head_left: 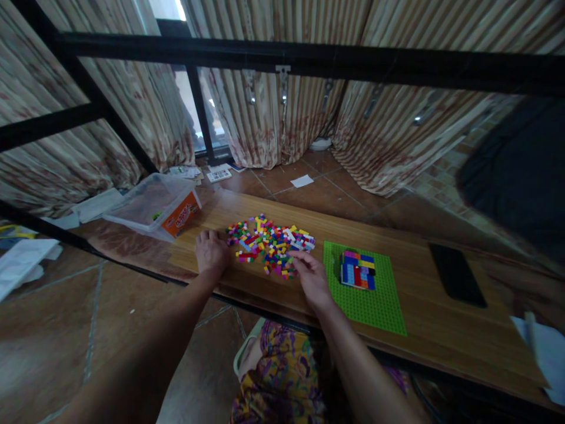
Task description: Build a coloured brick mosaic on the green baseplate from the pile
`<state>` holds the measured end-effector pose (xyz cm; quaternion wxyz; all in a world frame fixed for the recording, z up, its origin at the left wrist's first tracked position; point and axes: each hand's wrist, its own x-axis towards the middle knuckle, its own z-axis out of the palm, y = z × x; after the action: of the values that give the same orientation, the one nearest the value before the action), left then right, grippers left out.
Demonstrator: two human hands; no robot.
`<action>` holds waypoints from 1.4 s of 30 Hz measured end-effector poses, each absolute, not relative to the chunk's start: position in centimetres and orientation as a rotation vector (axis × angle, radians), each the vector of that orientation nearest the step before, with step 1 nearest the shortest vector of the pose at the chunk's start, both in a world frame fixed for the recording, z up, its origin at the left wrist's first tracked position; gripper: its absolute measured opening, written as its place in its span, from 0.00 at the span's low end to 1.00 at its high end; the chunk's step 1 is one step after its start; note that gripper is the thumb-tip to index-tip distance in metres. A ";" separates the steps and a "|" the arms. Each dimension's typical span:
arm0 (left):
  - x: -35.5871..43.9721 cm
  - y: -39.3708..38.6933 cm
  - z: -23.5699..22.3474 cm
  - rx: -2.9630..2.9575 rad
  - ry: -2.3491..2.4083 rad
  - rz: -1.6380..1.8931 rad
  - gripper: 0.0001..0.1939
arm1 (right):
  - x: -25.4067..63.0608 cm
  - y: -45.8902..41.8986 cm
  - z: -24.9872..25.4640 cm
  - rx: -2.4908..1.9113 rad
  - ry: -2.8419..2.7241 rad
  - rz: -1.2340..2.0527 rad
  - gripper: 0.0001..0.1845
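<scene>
A heap of small multicoloured toy bricks is spread over the middle of the wooden table. My left hand rests on the tabletop at the heap's left edge, its fingers curled downward; whatever may be under them is hidden. At the right edge of the heap is my right hand, fingertips drawn together among the bricks, too small to make out what is between them. Just right of it lies a green studded baseplate, bearing a block-shaped brick build in blue, red, yellow and orange.
A clear plastic box with an orange label stands at the table's left end. Toward the right lies a black phone-like slab on the wooden table. A dark metal bar crosses above, before striped curtains.
</scene>
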<state>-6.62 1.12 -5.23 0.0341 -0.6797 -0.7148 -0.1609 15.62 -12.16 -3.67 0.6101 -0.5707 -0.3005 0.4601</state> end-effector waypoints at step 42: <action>-7.1 1.8 -5.0 -2.121 -2.197 -0.429 0.20 | 29.8 -21.8 -3.6 -1.791 -0.646 0.347 0.17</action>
<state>-7.08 1.76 -5.04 0.0288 -0.6876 -0.7121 -0.1391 29.75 -21.79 -3.56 0.5672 -0.7623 -0.2747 0.1475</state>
